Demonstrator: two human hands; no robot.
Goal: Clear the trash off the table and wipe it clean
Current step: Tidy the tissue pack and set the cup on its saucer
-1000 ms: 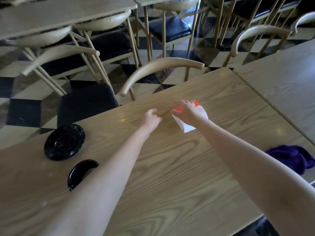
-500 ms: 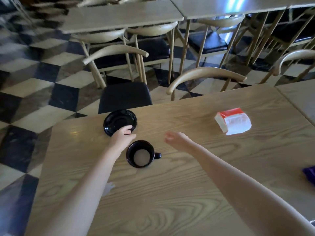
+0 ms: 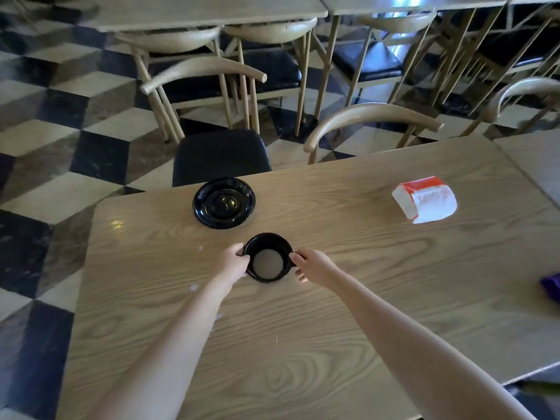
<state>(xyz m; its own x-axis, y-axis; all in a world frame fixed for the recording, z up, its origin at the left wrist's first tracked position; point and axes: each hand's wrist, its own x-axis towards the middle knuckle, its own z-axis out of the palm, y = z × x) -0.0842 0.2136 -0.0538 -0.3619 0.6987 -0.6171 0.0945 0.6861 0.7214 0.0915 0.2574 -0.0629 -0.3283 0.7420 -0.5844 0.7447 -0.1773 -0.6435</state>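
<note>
In the head view, the round black ceramic cup with pale liquid stands on the light wooden table. The left hand curls its fingers around the cup's left wall. The right hand pinches the cup's right side. Just behind the cup lies a round black saucer. Well to the right of the cup are a red-and-white paper carton and a purple cloth.

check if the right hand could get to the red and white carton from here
Probably yes: only bare table lies between the right hand and the carton, though that hand is at the cup now.
</note>
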